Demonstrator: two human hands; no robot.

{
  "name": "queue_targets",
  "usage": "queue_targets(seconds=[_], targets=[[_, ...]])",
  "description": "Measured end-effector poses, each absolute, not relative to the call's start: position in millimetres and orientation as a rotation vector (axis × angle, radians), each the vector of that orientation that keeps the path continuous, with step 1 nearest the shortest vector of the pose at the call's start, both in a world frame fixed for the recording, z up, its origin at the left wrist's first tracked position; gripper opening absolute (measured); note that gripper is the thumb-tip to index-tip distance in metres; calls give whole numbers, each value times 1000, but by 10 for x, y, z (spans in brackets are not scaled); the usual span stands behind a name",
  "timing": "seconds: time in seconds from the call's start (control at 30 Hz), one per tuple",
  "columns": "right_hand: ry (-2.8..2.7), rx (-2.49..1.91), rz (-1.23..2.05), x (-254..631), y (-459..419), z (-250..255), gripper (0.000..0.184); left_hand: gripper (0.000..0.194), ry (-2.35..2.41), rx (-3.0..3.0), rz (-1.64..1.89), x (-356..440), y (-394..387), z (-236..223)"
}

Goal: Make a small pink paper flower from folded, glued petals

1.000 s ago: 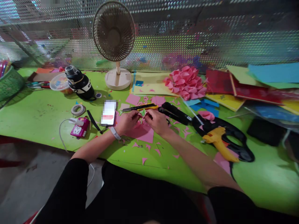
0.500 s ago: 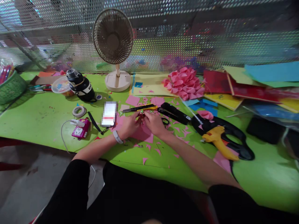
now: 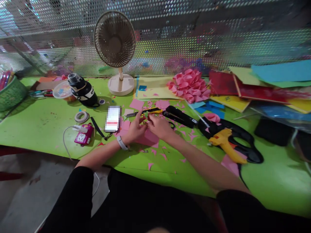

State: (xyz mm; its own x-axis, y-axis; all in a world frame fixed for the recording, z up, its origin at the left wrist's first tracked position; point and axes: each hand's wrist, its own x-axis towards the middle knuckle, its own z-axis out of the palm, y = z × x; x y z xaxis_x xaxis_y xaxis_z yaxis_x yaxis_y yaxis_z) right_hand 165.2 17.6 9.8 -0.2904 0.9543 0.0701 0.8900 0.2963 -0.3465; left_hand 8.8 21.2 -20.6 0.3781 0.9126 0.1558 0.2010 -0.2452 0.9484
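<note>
My left hand [image 3: 135, 130], with a white watch [image 3: 121, 142] on the wrist, and my right hand [image 3: 160, 127] meet over pink paper [image 3: 149, 139] on the green table. The left index finger is raised while its other fingers bend near the right fingertips. My right hand's fingers are pinched together. A small green bit [image 3: 146, 114] shows at the fingertips; what they hold is too small to name. Just beyond lies a yellow and black utility knife [image 3: 155, 111]. To its right is a black stapler [image 3: 179, 117].
A phone [image 3: 113, 119], pink power adapter [image 3: 84, 134], tape roll [image 3: 81, 116] and bottle [image 3: 84, 92] lie leftward. Behind stands a fan [image 3: 120, 84]. A pink paper flower bunch [image 3: 189, 85], yellow glue gun [image 3: 225, 144] and coloured sheets [image 3: 279, 74] occupy the right. Pink scraps [image 3: 164, 156] are scattered around.
My left index finger has lifted and straightened away from the others. My right hand has shifted slightly left, its fingers still pinched. The whole view has moved a little.
</note>
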Motion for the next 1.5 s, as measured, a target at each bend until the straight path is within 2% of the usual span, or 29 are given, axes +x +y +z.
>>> queue_targets(seconds=[0.13, 0.43, 0.53, 0.7, 0.8, 1.03, 1.13, 1.23, 1.37, 1.5], targets=[[-2246, -1648, 414, 1775, 243, 186, 23, 74, 887, 1457, 938, 49, 249, -109], [-2070, -1527, 502, 1795, 278, 77, 21, 50, 932, 1310, 1057, 60, 385, -267], [-1863, -1432, 716, 1821, 323, 18, 15, 44, 936, 1332, 1084, 40, 428, -253], [-1461, -1244, 1221, 1867, 401, -16, 31, 44, 951, 1429, 1121, -22, 439, -89], [-1319, -1210, 1346, 1875, 417, 22, 30, 37, 914, 1465, 1074, -54, 456, -1], [-1261, -1213, 1350, 1937, 453, 102, 27, 30, 1075, 1797, 951, -183, 578, 106], [-1238, -1289, 1293, 2034, 515, 122, 28, 24, 1158, 2198, 744, -202, 587, 78], [-1286, -1332, 1300, 2107, 573, 111, 26, 30, 1147, 2487, 555, -153, 555, -8], [-1309, -1349, 1333, 2110, 609, 50, 21, 17, 1076, 2498, 541, -87, 552, -142], [-1332, -1359, 1337, 2078, 616, -7, 16, 15, 1025, 2387, 645, -106, 613, -195]])
